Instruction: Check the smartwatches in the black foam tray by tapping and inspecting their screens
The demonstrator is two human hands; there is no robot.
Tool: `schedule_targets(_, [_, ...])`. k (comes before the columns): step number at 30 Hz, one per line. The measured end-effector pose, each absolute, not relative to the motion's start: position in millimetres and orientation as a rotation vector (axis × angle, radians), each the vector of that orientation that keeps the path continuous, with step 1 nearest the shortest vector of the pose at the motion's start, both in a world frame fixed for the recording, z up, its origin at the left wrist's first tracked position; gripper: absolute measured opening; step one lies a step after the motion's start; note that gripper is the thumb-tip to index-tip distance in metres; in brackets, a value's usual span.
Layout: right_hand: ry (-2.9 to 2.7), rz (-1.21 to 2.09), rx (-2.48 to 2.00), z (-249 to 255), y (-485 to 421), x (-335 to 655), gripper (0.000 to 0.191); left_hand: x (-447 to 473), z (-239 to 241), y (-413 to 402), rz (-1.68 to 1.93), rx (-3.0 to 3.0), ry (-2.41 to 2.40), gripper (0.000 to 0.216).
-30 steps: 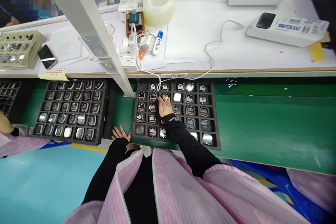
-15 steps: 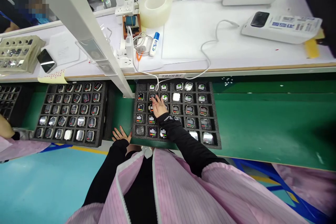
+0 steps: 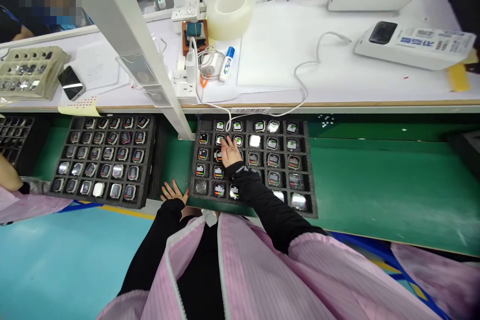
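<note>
A black foam tray (image 3: pixel 314 180) holds several smartwatches in a grid of cells, many with lit screens. My right hand (image 3: pixel 231 154) is over its left half, fingers stretched out and gripping nothing. Its fingertips are at the lower edge of a smartwatch (image 3: pixel 220 139) in the second row, which shows a white and green screen. Whether they press it I cannot tell. Some watches are hidden under this hand and its black sleeve. Beside the tray's lower left corner, my left hand (image 3: pixel 174 192) rests with fingers spread on the green bench (image 3: pixel 176 160), holding nothing.
Another foam tray (image 3: pixel 148 185) of watches stands to the left, near another person's arm (image 3: pixel 8 174). A white cable (image 3: pixel 296 72) hangs from the shelf over my tray. On the shelf are a tape roll (image 3: pixel 247 15), a glue stick (image 3: pixel 227 64) and two white devices (image 3: pixel 416 42).
The watch at my right fingertips has gone from a dark screen to a white and green one. My view has shifted slightly. Both hands stay in nearly the same places.
</note>
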State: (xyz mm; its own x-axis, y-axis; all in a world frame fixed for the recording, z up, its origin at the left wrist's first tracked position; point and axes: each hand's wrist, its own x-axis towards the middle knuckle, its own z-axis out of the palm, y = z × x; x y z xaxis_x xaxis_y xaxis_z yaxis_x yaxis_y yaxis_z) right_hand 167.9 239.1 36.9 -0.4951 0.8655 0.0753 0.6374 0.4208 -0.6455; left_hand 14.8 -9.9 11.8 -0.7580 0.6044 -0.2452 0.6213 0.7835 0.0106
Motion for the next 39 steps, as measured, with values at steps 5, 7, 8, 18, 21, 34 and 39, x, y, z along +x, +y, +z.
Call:
schedule_targets(5, [-2.326, 0.794, -1.258, 39, 241, 161, 0.054, 16, 20, -10, -0.105, 0.988, 2.72, 0.086])
schedule_targets(7, [-2.354, 0.806, -1.241, 40, 241, 159, 0.053, 16, 22, -10, -0.112, 0.991, 2.717, 0.086])
schedule_targets(8, [-2.356, 0.809, -1.236, 40, 241, 160, 0.053, 16, 22, -9, -0.116, 0.992, 2.717, 0.086])
schedule_targets(18, [-2.078, 0.724, -1.414, 30, 247, 201, 0.055, 17, 22, -9, -0.131, 1.019, 2.745, 0.083])
schedule_targets(21, [-2.059, 0.715, -1.463, 28, 247, 211, 0.055, 17, 21, -9, -0.137, 1.03, 2.763, 0.083])
schedule_targets(34, [-2.169, 0.678, -1.467, 30, 253, 208, 0.052, 11, 23, -8, -0.142, 0.957, 2.667, 0.085])
schedule_targets(39, [-2.009, 0.631, -1.552, 23, 256, 237, 0.052, 10, 25, -8, -0.122, 0.949, 2.655, 0.085])
